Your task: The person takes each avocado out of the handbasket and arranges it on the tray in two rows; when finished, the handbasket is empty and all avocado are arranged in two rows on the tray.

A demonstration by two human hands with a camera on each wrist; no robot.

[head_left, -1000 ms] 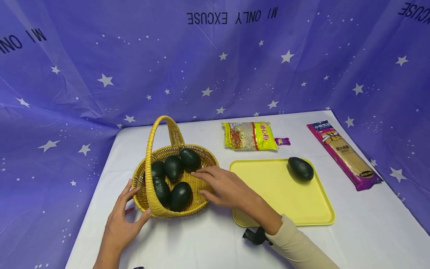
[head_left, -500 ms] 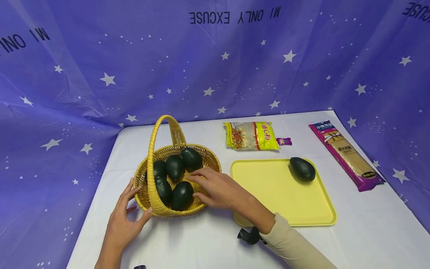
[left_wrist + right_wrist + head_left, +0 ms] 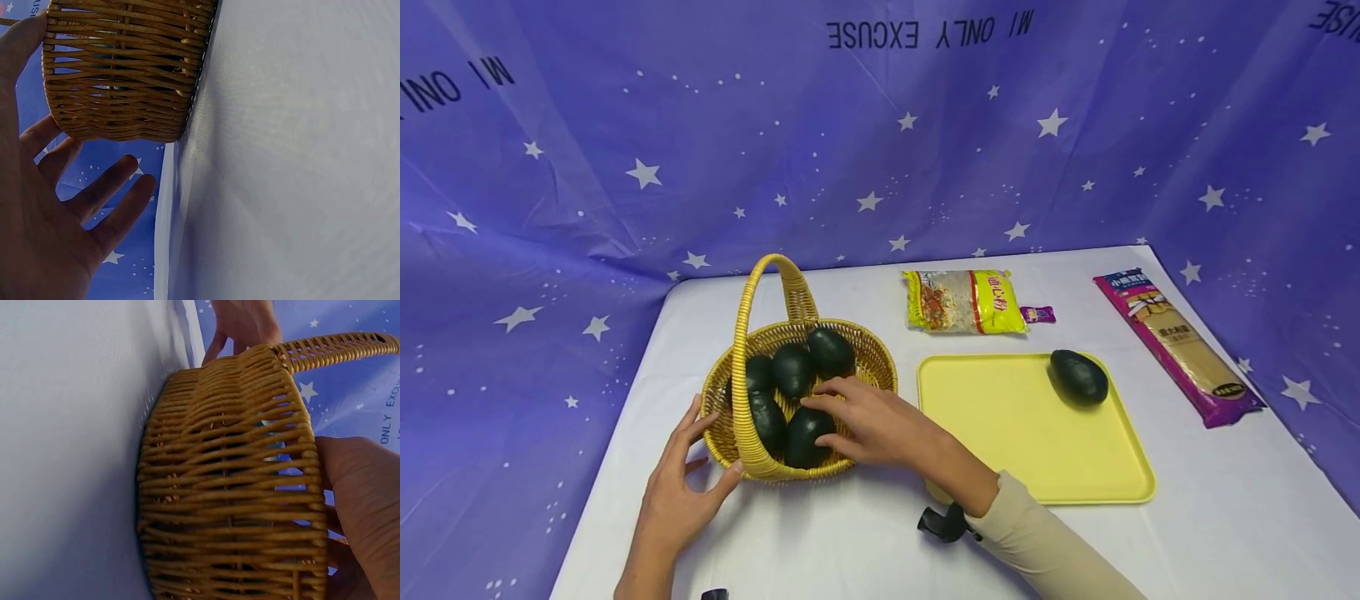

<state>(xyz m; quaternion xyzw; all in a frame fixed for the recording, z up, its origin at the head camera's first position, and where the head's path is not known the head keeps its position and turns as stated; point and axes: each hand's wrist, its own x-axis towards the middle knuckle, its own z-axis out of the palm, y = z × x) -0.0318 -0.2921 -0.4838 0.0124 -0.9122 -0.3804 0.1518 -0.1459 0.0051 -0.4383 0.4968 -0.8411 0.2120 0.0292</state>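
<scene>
**One avocado [image 3: 1078,377] on the tray [image 3: 977,417], five visible in the basket [image 3: 872,354]**

Head view: your left hand [image 3: 677,500] stands at the left side of the basket, fingers spread, thumb at the rim, not clenched. Your right hand [image 3: 876,425] reaches inside from the other side, over the nearest avocado [image 3: 805,439], with thumb and fingers parted; no closed grip shows, and you cannot be credited with firm contact from this angle. The other four avocados lie grouped behind and to the left of it, partly crossed by the handle [image 3: 745,367]. On the count, one piece is out on the tray, at its far right corner, and five are inside the basket. In my judgement the reach is made and the grasp is not yet. Behind the tray lie a yellow packet [image 3: 966,302] and a small purple packet [image 3: 1038,314]; a long purple packet [image 3: 1180,348] lies to its right.

Left wrist view: your thumb meets the basket's rim; two fingers stand clear of the woven wall, holding nothing.

Right wrist view: your right hand extends over the rim; the wall hides the fingertips, so grip cannot be confirmed here.
</scene>
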